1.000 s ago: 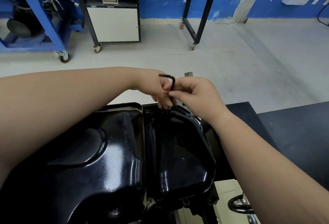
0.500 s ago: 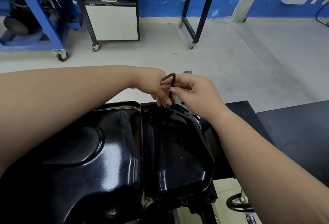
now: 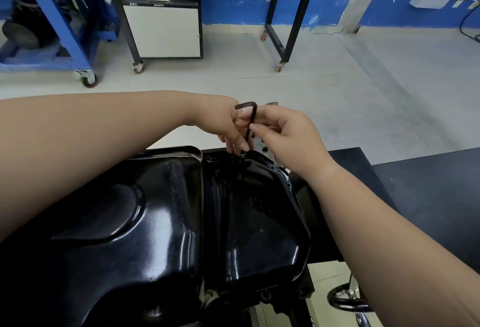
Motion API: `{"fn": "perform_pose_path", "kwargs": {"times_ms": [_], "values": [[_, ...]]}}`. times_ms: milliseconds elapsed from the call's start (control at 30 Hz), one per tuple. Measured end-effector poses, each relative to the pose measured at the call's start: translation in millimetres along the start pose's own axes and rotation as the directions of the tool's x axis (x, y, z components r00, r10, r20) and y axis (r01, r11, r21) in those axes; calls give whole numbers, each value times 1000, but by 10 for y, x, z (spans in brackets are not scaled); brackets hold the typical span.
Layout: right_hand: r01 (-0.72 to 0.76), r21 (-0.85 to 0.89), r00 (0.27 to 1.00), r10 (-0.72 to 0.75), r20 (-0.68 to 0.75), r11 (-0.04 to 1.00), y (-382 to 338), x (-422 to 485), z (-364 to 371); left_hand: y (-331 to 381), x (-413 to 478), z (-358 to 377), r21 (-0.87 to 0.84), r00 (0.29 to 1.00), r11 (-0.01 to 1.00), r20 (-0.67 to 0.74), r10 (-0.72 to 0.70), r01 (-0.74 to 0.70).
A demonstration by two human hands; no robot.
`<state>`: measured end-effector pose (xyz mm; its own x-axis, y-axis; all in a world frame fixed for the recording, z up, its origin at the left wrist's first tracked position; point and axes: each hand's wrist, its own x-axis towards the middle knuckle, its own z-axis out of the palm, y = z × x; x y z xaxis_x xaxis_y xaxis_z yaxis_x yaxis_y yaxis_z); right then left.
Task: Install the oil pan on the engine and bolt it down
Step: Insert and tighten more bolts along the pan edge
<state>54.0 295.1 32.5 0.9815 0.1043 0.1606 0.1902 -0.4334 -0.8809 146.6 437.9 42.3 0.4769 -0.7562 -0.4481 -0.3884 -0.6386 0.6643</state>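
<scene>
Bolting is in hand at the far rim of the glossy black pressed-steel oil pan (image 3: pixel 181 222), which fills the foreground, with a sliver of grey engine casting (image 3: pixel 262 144) showing behind it. My right hand (image 3: pixel 283 137) pinches the long shaft of the dark L-shaped steel hex key (image 3: pixel 251 124) between thumb and forefinger. My left hand (image 3: pixel 228 129) bunches its fingertips round the shaft's foot, apparently pinching it. The shaft stands near upright, tip on the rim straight below both grips, short arm pointing left. Against a second ago, hands and key sit almost unchanged; any turning has been slight.
</scene>
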Motion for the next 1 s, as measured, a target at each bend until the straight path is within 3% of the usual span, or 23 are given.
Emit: {"fn": "perform_pose_path", "kwargs": {"times_ms": [267,533,633,733,833,1000], "values": [[-11,-83,981,-5,-196,996,46,33,64,-37,24,-23,6,1000,1000,-9,-23,23],[0,4,999,0,-39,1000,-4,-3,60,-64,76,-15,30,999,999,-23,-39,40],[-57,46,992,62,-112,997,-22,-21,71,-72,68,-19,25,1000,999,-3,-27,27],[-91,-36,972,81,-223,995,-16,-12,102,-64,67,-16,14,1000,1000,-5,-22,22],[-81,-46,968,67,-241,996,-9,6,156,-63,78,-20,30,1000,1000,-11,5,-4],[-48,5,995,48,-93,999,-9,-31,138,-95,92,-32,26,1000,1000,9,17,-17]]}}
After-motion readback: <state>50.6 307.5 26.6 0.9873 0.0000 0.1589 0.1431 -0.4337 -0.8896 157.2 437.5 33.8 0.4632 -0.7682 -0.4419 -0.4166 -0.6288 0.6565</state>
